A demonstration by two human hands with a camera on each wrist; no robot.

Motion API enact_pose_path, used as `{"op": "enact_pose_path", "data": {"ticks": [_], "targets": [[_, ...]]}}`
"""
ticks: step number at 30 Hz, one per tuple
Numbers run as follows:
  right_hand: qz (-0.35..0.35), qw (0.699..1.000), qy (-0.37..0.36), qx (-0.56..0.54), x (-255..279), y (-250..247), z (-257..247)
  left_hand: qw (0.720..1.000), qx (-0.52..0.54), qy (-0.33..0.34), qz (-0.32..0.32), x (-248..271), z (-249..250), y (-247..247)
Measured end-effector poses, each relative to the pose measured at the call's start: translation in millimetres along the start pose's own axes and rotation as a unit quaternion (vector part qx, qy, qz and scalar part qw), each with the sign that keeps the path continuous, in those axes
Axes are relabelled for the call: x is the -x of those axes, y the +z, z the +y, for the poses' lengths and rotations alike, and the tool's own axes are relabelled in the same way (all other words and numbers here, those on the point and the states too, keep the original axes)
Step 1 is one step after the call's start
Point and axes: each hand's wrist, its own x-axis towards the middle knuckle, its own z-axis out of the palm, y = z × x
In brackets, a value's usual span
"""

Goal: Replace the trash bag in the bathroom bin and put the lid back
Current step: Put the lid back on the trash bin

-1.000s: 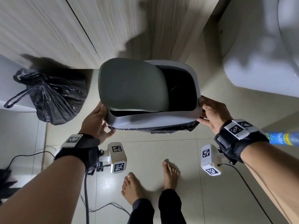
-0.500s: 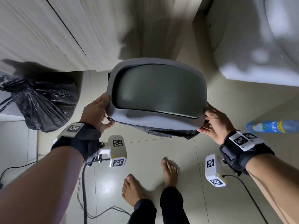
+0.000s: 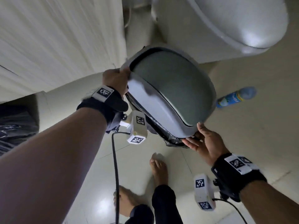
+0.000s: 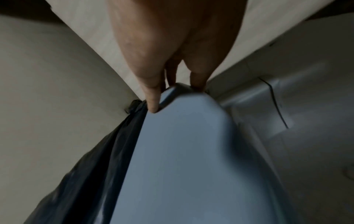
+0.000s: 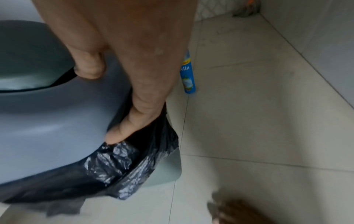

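Pale glossy floor tiles [image 3: 242, 143] run under everything, with a light wood-grain cabinet [image 3: 56, 38] at the far left and a full, knotted black rubbish sack [image 3: 14, 125] slumped against its foot. Next comes the left hand [image 3: 115, 80], whose fingers [image 4: 151, 97] curl over the far corner of the grey plastic bin lid with its darker swing flap [image 3: 171, 88]. That lid sits on the bin, and the fresh black plastic liner [image 5: 132, 159] spills out from beneath its rim all round. At the near right corner the right hand [image 3: 205, 144] has its thumb on top of the lid and its fingers [image 5: 132, 121] tucked under the rim against the liner, clamping that corner. Beyond stand a white toilet [image 3: 234, 26] and a blue spray can [image 3: 236, 97].

Judging by this, the lid is on and the last step is seating it. Next would be an even downward press on both corners, then letting go.
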Motion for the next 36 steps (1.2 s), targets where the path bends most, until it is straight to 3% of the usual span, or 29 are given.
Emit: {"op": "enact_pose_path", "data": {"ticks": [4,8,10,12,15,18,22,26,30,36], "targets": [[0.016,0.999,-0.026,-0.008,0.6,0.1,9.5,0.994,0.047,0.058,-0.077,48.7,1.2,57.9],[0.007,0.99,-0.09,0.111,-0.7,-0.6,-7.7,0.976,-0.057,0.134,-0.165,93.7,-43.5,87.7],[-0.002,0.963,-0.163,0.216,-7.0,-8.5,-21.5,0.97,-0.124,0.15,-0.147,104.6,-59.8,94.7],[-0.009,0.913,-0.254,0.318,-18.8,-19.4,-36.9,0.969,-0.141,0.155,-0.131,108.5,-65.9,98.2],[-0.011,0.875,-0.326,0.357,-36.6,-32.5,-59.7,0.973,-0.135,0.141,-0.128,100.8,-61.9,100.1],[-0.022,0.865,-0.341,0.366,-60.9,-30.2,-86.8,0.977,-0.164,0.123,-0.064,89.3,-51.5,108.8],[-0.047,0.815,-0.407,0.41,-98.3,-8.3,-131.4,0.982,-0.144,0.113,0.044,75.4,-34.7,140.2],[-0.073,0.792,-0.411,0.446,-128.8,13.3,-182.1,0.983,-0.123,0.111,0.079,48.8,-13.4,165.3],[-0.097,0.733,-0.439,0.511,-151.9,41.3,-220.0,0.981,-0.123,0.1,0.11,21.8,11.2,171.9],[-0.112,0.737,-0.437,0.503,-177.4,85.4,-247.1,0.975,-0.144,0.115,0.123,-24.3,42.7,164.8]]}}
